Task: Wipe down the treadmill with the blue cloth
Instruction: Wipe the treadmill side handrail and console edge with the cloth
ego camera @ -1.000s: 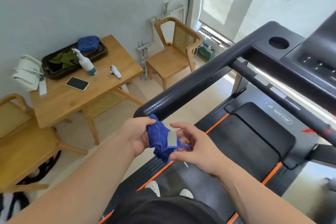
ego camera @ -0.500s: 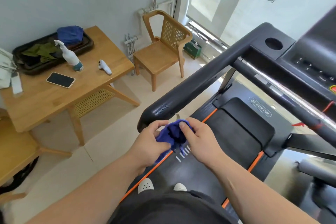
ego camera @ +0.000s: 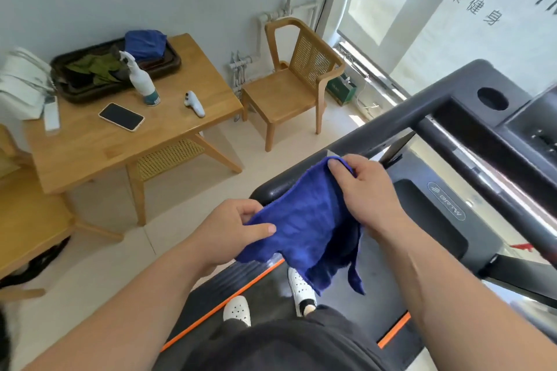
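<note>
Both our hands pinch the blue cloth (ego camera: 307,229), spread out just over the near end of the treadmill's handrail (ego camera: 355,141): left hand (ego camera: 235,235) grips its near corner, right hand (ego camera: 364,187) its far corner, above the handrail.

Deep blue cloth (ego camera: 307,220); black treadmill (ego camera: 422,220) with orange stripes along its belt edges; white perforated shoes (ego camera: 236,310); pale wooden table (ego camera: 90,150) carrying a dark tray (ego camera: 75,93) at its far edge, white spray bottle (ego camera: 141,78) with teal base
</note>
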